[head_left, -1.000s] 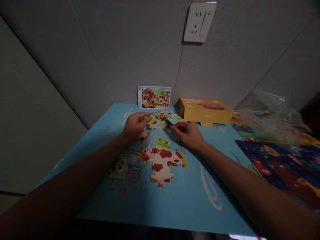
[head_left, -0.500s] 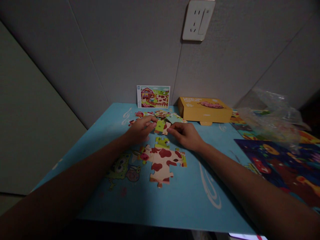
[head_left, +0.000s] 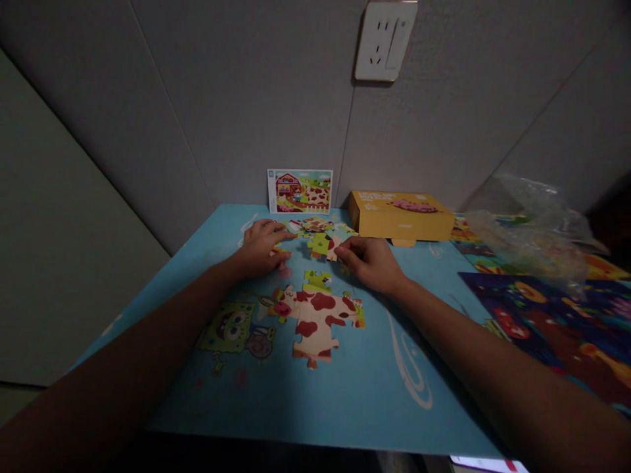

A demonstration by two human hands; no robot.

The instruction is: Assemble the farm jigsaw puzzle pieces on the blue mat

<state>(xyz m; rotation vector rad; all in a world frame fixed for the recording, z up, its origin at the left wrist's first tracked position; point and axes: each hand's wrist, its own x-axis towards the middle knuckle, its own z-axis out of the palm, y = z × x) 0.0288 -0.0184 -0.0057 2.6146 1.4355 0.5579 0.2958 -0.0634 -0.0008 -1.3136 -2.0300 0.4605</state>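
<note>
Between thumb and fingers, my right hand (head_left: 369,261) pinches a green, white and brown puzzle piece (head_left: 323,245), raised a little above the table. My left hand (head_left: 265,245) is open over the table to the left, fingers apart, near loose puzzle pieces at the back. A pile of loose puzzle pieces (head_left: 315,225) lies behind the held piece. Nearer to me is a joined puzzle section (head_left: 315,315) with a brown-spotted cow and a green piece at its top.
A farm picture card (head_left: 300,192) leans on the wall at the back. Right of it stands a yellow box (head_left: 401,217). A crumpled clear plastic bag (head_left: 537,230) and a dark, colourful picture sheet (head_left: 552,328) lie at the right. The blue table (head_left: 345,407) has cartoon prints.
My left hand has let go of the puzzle piece and moved left, its fingers spreading. My right hand still holds the piece, now slightly further right.
</note>
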